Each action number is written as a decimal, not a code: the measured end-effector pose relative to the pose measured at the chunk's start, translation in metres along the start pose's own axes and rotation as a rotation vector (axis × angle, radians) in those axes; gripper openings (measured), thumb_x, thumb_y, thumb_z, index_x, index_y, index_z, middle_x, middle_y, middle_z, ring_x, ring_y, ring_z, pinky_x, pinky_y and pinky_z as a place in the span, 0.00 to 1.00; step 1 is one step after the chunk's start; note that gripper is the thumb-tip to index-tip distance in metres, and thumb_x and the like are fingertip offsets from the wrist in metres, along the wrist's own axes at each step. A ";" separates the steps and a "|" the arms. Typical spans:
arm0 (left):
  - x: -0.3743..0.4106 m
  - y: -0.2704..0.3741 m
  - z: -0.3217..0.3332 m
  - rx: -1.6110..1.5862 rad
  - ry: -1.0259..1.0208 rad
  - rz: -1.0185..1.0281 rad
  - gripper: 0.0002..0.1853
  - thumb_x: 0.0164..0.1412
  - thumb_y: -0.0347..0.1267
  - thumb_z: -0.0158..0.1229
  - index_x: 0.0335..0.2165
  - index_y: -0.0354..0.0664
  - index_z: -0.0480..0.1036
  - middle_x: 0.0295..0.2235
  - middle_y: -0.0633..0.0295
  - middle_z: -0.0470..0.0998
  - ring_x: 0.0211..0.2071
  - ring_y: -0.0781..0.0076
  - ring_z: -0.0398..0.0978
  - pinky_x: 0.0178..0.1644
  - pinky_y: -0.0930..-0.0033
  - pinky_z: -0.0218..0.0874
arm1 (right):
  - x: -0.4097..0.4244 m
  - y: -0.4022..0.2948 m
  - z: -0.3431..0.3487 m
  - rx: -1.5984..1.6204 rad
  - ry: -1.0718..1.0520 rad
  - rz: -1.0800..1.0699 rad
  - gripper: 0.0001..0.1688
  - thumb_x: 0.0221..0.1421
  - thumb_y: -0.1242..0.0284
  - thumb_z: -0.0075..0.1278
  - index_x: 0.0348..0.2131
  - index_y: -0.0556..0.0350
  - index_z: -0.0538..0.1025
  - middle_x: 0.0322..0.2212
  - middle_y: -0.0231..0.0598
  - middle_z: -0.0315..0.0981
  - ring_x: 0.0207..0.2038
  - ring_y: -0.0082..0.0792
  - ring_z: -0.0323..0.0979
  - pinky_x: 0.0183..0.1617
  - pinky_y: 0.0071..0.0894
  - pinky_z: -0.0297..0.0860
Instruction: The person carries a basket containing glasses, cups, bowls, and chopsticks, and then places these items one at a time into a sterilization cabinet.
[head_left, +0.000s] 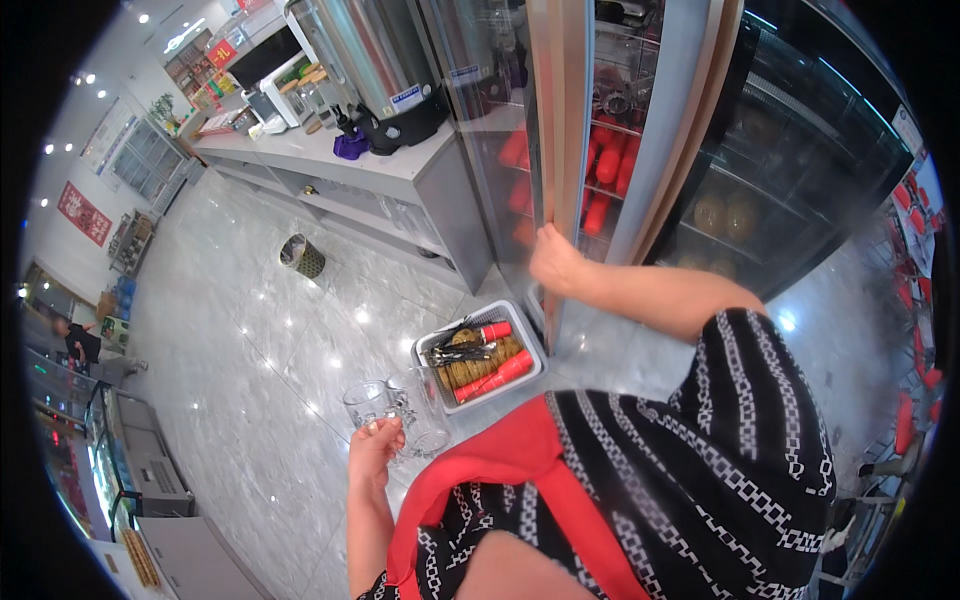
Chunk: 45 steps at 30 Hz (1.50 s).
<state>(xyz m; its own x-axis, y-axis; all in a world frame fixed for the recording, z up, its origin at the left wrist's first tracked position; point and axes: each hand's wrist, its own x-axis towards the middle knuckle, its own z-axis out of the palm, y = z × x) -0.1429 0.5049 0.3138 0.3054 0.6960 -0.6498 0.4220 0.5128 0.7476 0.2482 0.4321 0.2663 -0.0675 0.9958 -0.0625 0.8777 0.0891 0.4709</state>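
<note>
Two clear glass mugs (421, 412) are held by their handles, side by side, in my left hand (376, 442). They hang over the floor, and no drink shows in them. My right hand (556, 261) is curled around the wood-coloured edge of a glass cabinet door (551, 135). That door stands ajar. Through the gap, red cylindrical packs (609, 161) show on wire racks. Below, a white plastic basket (534, 379) on the floor holds red cup-like stacks (495, 375), brownish wrapped items (465, 373) and a bunch of thin dark-tipped sticks (459, 352).
A grey counter (442, 169) stands left of the cabinet, bearing a steel urn (375, 60) and a purple cloth (350, 145). A patterned bin (303, 256) is on the tiled floor. To the right is a dark glass-fronted display case (780, 165). Another person (81, 343) appears far left.
</note>
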 end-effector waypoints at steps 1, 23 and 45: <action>-0.001 0.002 0.002 0.029 -0.011 0.007 0.08 0.47 0.33 0.58 0.21 0.40 0.70 0.15 0.67 0.71 0.15 0.83 0.64 0.19 0.82 0.51 | 0.002 0.000 0.000 -0.028 0.027 -0.037 0.11 0.35 0.71 0.45 0.19 0.59 0.75 0.21 0.45 0.70 0.32 0.40 0.64 0.41 0.39 0.57; -0.049 0.030 0.042 0.136 -0.563 0.085 0.09 0.42 0.30 0.58 0.24 0.34 0.73 0.18 0.62 0.73 0.16 0.81 0.68 0.18 0.82 0.53 | -0.027 -0.120 -0.157 1.205 0.310 -0.710 0.22 0.39 0.77 0.46 0.40 0.59 0.65 0.35 0.48 0.64 0.38 0.46 0.63 0.40 0.39 0.62; -0.039 -0.031 -0.059 -0.303 -0.064 -0.184 0.12 0.52 0.35 0.54 0.22 0.38 0.68 0.11 0.64 0.67 0.09 0.83 0.53 0.14 0.81 0.43 | -0.081 0.032 -0.118 1.795 0.168 0.742 0.12 0.50 0.69 0.46 0.20 0.60 0.70 0.14 0.24 0.62 0.18 0.14 0.57 0.21 0.17 0.56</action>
<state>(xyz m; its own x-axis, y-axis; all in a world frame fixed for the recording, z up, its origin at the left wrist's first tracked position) -0.2181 0.4913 0.3247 0.3052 0.5503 -0.7772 0.2051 0.7590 0.6179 0.2257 0.3566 0.3904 0.5417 0.8203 -0.1838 0.1283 -0.2968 -0.9463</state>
